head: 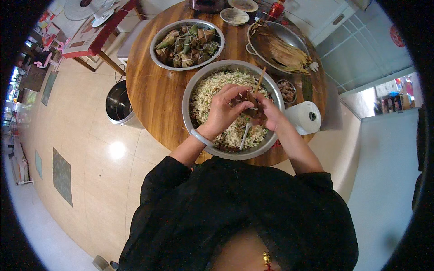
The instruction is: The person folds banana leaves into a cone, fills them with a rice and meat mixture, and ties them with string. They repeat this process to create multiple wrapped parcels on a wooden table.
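Above a large metal basin [190, 81] of rice mixed with green bits, both my hands are closed around a folded brown leaf parcel [251, 110]. My left hand [225, 105], below a pale bangle [202, 137], grips it from the left with thumb and fingers. From the other side my right hand [269, 113] holds it. A narrow strip of leaf [260, 79] sticks up from the parcel between the hands. What is inside the parcel is hidden by my fingers. Beneath my hands a white spoon [245, 136] rests in the rice [220, 81].
A bowl of string-tied leaf dumplings [188, 45] stands at the back left. Behind on the right, a metal pan [249, 37] holds long dried leaves [288, 54]. A small bowl of meat pieces [287, 90] and a white string roll [303, 118] sit right of the basin. A bucket [118, 101] stands on the floor.
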Demonstrator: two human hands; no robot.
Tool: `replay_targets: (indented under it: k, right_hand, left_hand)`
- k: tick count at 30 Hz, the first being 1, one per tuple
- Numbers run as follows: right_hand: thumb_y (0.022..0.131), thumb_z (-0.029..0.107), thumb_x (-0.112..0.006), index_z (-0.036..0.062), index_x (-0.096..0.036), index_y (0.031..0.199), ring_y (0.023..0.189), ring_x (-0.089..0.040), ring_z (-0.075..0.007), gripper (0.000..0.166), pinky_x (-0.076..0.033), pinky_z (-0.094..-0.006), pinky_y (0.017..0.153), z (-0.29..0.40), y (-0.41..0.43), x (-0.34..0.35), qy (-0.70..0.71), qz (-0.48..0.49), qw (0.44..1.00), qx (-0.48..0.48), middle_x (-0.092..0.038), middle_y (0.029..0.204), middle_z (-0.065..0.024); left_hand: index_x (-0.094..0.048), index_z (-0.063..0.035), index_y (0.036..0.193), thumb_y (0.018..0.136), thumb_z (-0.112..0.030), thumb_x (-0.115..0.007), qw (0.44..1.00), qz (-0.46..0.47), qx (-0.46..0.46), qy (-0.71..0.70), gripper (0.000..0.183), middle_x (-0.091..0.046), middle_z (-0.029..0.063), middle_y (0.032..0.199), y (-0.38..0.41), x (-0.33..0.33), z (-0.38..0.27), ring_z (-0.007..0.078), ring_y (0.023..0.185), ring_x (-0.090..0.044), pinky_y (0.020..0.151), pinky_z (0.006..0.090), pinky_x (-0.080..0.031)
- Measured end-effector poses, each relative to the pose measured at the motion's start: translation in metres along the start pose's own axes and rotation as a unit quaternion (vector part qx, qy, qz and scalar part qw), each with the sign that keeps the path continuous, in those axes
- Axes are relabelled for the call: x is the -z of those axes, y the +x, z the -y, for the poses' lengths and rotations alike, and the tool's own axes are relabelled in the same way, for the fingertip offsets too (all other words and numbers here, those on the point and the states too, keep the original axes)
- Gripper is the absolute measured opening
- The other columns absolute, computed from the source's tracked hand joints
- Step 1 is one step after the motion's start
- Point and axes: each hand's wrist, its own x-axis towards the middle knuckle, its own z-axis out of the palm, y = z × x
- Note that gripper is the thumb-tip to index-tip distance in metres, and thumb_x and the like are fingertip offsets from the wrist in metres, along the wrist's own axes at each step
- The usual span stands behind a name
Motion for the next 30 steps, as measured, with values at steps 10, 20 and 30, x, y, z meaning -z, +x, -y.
replay_targets:
  k: [10,20,30]
  right_hand:
    - [0.087,0.046,-0.044,0.0167,-0.059,0.095,0.051,-0.049,-0.0079,0.034,-0.033,-0.0214,0.038,0.011,-0.014,-0.007,-0.130,-0.011,0.990,-0.043,-0.060,0.076,0.0016]
    - [0.088,0.050,-0.039,0.0138,-0.055,0.091,0.039,-0.030,-0.0086,0.039,-0.024,-0.0221,0.037,0.011,0.008,0.011,-0.120,0.012,0.990,-0.072,-0.049,0.059,0.0001]
    - [0.077,0.067,-0.046,0.0021,-0.058,0.063,0.046,-0.044,-0.0126,0.067,-0.035,-0.0283,0.047,0.007,0.008,-0.006,-0.305,-0.071,0.942,0.123,-0.047,0.049,-0.0031]
  left_hand:
    - [-0.063,-0.0010,0.089,0.082,-0.010,-0.062,0.979,0.016,0.139,-0.149,0.011,-0.058,0.0047,0.070,-0.007,0.005,0.026,0.0152,0.065,-0.057,0.058,0.0259,-0.046]
    - [-0.042,-0.0060,0.123,0.080,-0.015,-0.066,0.915,0.132,0.210,-0.317,0.049,-0.048,0.0079,0.119,-0.030,0.004,0.049,0.0179,0.103,-0.052,0.085,0.0311,-0.046]
    - [-0.040,-0.0082,0.109,0.083,-0.016,-0.064,0.857,-0.036,0.353,-0.373,0.036,-0.055,0.0084,0.104,-0.034,0.006,0.047,0.0199,0.092,-0.058,0.070,0.0340,-0.053]
